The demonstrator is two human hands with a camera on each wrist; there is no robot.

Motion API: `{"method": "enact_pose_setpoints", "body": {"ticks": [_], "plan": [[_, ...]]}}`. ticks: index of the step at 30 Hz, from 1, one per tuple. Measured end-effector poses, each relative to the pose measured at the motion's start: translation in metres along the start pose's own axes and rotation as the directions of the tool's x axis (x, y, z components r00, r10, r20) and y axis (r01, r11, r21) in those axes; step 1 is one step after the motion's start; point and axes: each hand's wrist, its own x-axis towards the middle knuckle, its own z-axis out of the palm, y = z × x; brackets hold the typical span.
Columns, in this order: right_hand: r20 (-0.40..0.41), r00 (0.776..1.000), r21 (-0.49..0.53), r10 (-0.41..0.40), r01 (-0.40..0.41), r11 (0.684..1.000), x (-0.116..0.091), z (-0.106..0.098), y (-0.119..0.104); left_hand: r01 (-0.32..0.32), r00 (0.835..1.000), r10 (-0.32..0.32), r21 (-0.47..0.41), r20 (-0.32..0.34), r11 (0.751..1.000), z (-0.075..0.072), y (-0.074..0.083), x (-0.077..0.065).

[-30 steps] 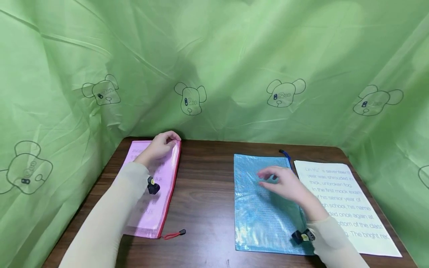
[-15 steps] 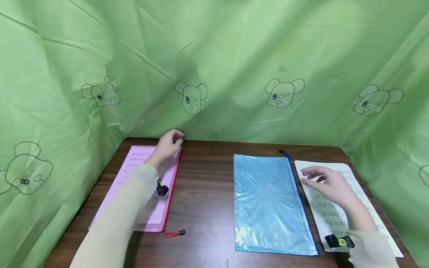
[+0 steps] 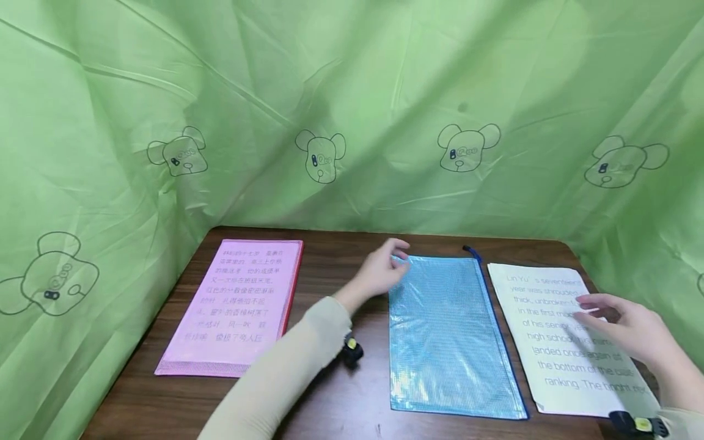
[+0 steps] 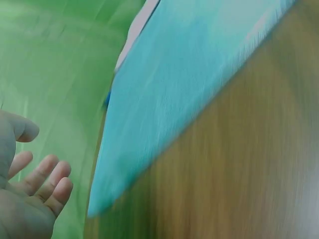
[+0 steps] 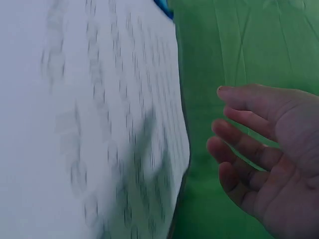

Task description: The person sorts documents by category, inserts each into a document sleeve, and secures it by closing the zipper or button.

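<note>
My left hand (image 3: pixel 381 269) hovers by the upper left corner of a blue mesh zipper pouch (image 3: pixel 451 342), its fingers loosely bent around nothing. That pouch lies flat, and the left wrist view shows its blue corner (image 4: pixel 134 124) beside the hand. Over the right part of a printed sheet of paper (image 3: pixel 555 342) is my right hand (image 3: pixel 632 327), relaxed and holding nothing. In the right wrist view the same sheet (image 5: pixel 99 99) lies apart from the fingers. A pink zipper pouch (image 3: pixel 231 305) with a printed page showing rests at the left of the table.
The brown wooden table (image 3: pixel 341 263) carries all of these. A green curtain (image 3: pixel 385 110) with bear-head drawings hangs around its back and sides. The blue zipper pull (image 3: pixel 471 251) sticks out at the pouch's upper right corner.
My left hand has left the pink pouch and moved right to the blue pouch. My right hand has moved from over the blue pouch to over the printed sheet's right side.
</note>
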Motion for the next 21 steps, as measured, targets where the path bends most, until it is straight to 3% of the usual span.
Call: {"method": "enact_pose_setpoints", "body": {"ticks": [7, 13, 17, 21], "plan": [[-0.041, 0.998, 0.006, 0.041, -0.041, 0.999, -0.017, -0.005, 0.047, 0.028, 0.991, -0.025, -0.026, 0.13, 0.999, 0.073, 0.053, -0.006], [-0.036, 0.995, 0.079, 0.092, -0.089, 0.993, -0.025, 0.003, 0.066, 0.092, 0.973, -0.081, -0.039, 0.216, 0.995, 0.127, 0.089, -0.009], [-0.015, 0.995, 0.077, 0.099, -0.098, 0.992, -0.025, 0.008, 0.068, 0.107, 0.953, -0.122, 0.068, 0.278, 0.992, 0.154, 0.102, -0.013], [0.025, 0.996, 0.043, 0.08, -0.081, 0.996, -0.022, 0.011, 0.066, 0.098, 0.937, -0.159, 0.204, 0.31, 0.974, 0.166, 0.104, -0.014]]}}
